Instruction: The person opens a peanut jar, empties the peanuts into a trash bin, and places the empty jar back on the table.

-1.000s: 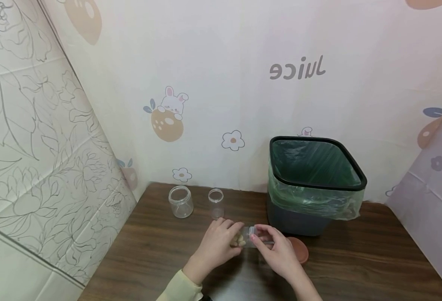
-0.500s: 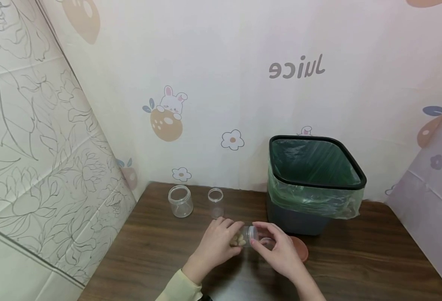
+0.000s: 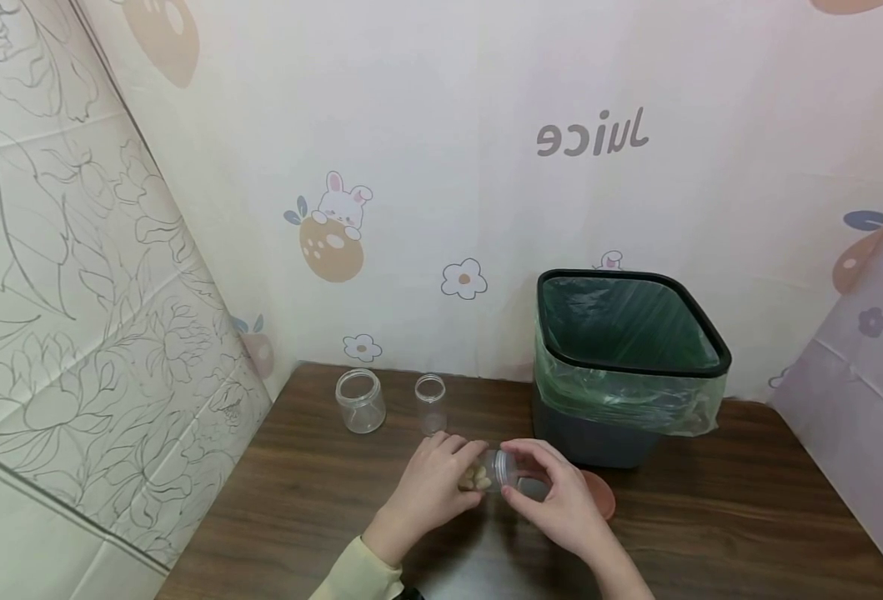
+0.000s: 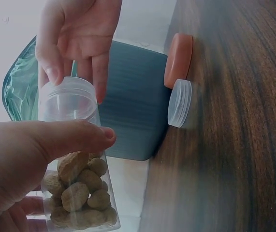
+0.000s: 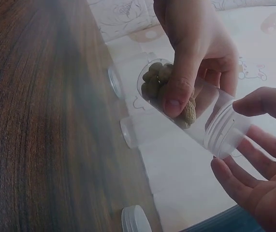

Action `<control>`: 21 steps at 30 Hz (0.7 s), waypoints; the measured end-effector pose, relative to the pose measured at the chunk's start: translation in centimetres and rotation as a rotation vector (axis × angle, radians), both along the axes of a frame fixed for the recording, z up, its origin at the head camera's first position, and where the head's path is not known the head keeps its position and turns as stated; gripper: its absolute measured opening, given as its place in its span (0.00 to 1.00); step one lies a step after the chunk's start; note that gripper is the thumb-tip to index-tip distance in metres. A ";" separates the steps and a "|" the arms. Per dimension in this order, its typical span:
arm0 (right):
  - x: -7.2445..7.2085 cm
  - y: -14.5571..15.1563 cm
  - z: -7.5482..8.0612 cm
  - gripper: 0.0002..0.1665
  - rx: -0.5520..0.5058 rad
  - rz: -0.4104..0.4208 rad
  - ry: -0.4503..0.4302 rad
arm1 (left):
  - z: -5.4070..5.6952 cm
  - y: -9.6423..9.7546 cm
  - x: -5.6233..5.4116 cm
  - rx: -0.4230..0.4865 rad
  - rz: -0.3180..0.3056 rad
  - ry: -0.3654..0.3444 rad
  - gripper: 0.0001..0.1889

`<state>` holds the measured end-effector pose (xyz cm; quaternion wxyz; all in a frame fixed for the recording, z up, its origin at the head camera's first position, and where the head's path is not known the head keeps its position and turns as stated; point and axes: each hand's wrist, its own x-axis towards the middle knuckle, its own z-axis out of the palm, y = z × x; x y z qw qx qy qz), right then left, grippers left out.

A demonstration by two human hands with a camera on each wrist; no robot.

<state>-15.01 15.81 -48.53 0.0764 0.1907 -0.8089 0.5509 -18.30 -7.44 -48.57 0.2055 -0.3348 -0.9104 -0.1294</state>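
Note:
A clear jar of unshelled peanuts [image 3: 477,478] lies on its side in the head view. My left hand [image 3: 435,483] grips its body, thumb across the near side in the left wrist view [image 4: 75,137]. At the jar's threaded end [image 5: 220,126], my right hand [image 3: 554,492] pinches with thumb and fingertips. Whether a clear lid sits on that end, I cannot tell. Below my right hand, a clear screw lid [image 4: 180,103] rests on the table beside an orange lid [image 4: 178,60].
Two clear open jars, a wide one [image 3: 362,412] and a narrow one [image 3: 431,408], stand at the back left of the wooden table [image 3: 291,500]. Behind my right hand stands a dark bin [image 3: 594,437] with a green liner. A patterned sheet [image 3: 441,167] hangs behind.
My right hand has shifted slightly at the threaded end, its thumb now lower and its wrist a little further right. The left hand and the peanut jar have barely moved.

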 end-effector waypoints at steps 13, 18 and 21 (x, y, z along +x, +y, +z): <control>0.0 0.0 0.0 0.31 0.003 0.010 0.051 | 0.0 0.0 0.1 -0.007 0.005 -0.022 0.34; 0.0 0.0 0.0 0.31 0.005 0.009 0.054 | 0.0 0.1 0.0 -0.007 0.003 -0.010 0.34; 0.0 0.0 -0.1 0.31 0.004 0.011 0.058 | -0.1 0.1 0.0 -0.008 0.003 -0.003 0.34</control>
